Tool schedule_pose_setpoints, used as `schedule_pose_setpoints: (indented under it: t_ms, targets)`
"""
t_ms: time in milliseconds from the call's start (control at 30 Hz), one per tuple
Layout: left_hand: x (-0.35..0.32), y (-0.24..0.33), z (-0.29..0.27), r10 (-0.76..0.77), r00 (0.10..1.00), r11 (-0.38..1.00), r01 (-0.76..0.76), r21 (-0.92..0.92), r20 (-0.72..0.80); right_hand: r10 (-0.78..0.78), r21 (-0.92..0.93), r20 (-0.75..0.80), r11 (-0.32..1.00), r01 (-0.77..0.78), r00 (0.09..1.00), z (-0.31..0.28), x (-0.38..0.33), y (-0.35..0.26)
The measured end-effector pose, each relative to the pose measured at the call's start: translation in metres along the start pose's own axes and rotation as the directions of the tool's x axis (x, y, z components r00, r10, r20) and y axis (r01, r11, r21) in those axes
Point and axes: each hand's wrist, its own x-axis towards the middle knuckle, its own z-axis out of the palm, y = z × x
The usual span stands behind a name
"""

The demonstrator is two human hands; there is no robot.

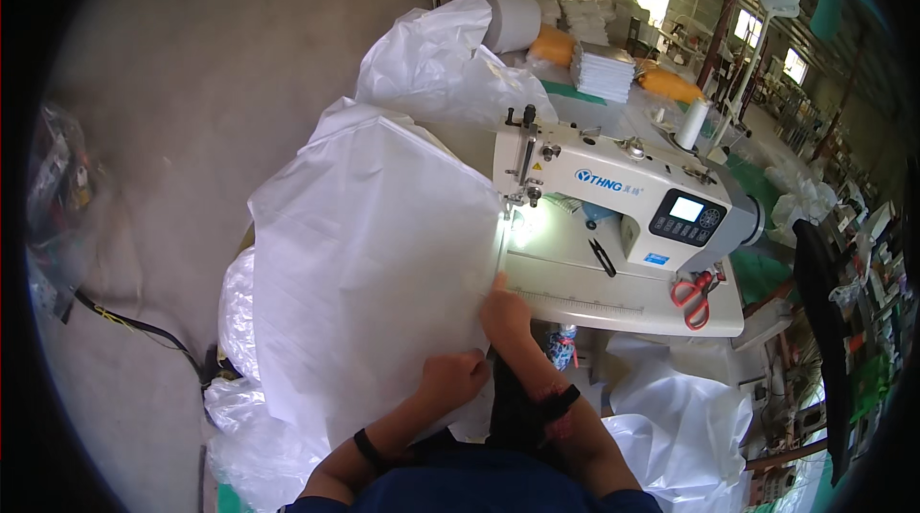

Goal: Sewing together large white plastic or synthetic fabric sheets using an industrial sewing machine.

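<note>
A large white sheet (pixel 374 245), woven plastic by its look, spreads over the left of the sewing machine bed and drapes toward me. Its right edge runs up to the lit needle area (pixel 513 216) of a white sewing machine (pixel 613 168). My left hand (pixel 455 379) is closed in a fist at the near right part of the sheet, gripping its edge. Farther up that edge, below the needle, my right hand (pixel 505 314) is closed on the sheet with its fingertips toward the machine. The fingers of both hands are partly hidden.
Black thread snips (pixel 602 258) and red-handled scissors (pixel 692 302) lie on the machine bed. A white thread cone (pixel 692 122) stands behind the machine. More white sheeting (pixel 671 408) hangs at the lower right. Behind are a stack of white sheets (pixel 602 72) and a roll (pixel 513 20).
</note>
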Motion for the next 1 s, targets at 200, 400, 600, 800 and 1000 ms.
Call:
schedule_pose_setpoints:
  t_ms: [200,400,600,800,1000]
  targets:
    - [0.022,-0.012,0.002,-0.065,0.997,0.996,0.063,-0.061,-0.029,0.03,-0.005,-0.006,1.0,-0.03,1.0,0.004,-0.003,-0.002]
    - [0.024,-0.036,-0.013,0.047,0.995,0.998,-0.05,-0.039,-0.088,0.048,0.11,-0.058,0.993,-0.041,0.997,0.002,-0.003,-0.004]
    - [0.026,-0.086,-0.07,0.006,0.886,0.814,0.266,0.517,-0.465,0.011,0.039,-0.019,0.999,-0.01,1.0,-0.009,0.021,0.001]
    - [0.063,-0.147,-0.095,-0.215,0.877,0.858,0.379,0.346,-0.429,0.009,-0.029,-0.053,1.0,-0.01,0.999,-0.009,0.056,-0.002]
    - [0.115,-0.173,-0.106,-0.242,0.916,0.793,0.377,0.478,-0.322,0.046,-0.022,-0.046,0.999,-0.047,0.998,-0.009,0.085,-0.003]
